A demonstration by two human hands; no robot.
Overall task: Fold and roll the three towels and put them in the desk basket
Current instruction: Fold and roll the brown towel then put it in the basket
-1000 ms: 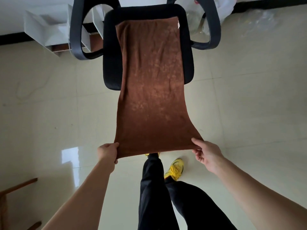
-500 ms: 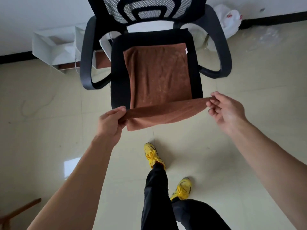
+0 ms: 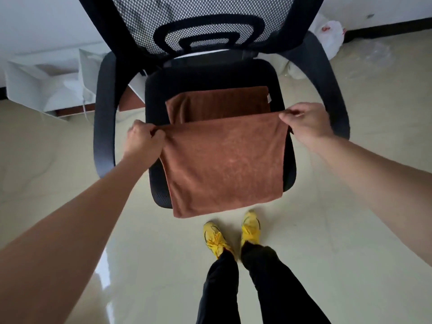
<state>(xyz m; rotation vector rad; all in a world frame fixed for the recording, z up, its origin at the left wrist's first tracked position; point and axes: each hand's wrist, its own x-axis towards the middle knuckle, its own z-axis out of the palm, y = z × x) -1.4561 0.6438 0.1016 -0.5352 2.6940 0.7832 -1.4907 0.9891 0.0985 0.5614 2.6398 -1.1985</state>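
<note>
Brown plush towel lay folded over itself on the black padded seat of an office chair, at the centre of the frame. Its upper layer made a soft, broad rectangle, slightly wider than deep, with the longer side running left to right. The folded end hung just past the seat's front edge, and a darker strip of the lower layer showed behind. The left hand pinched the upper layer's left corner with curled fingers. The right hand pinched the right corner, holding that edge taut. A perforated mesh backrest rose above, and smooth curved armrests flanked the seat. Yellow shoes stood on the glossy pale floor.
</note>
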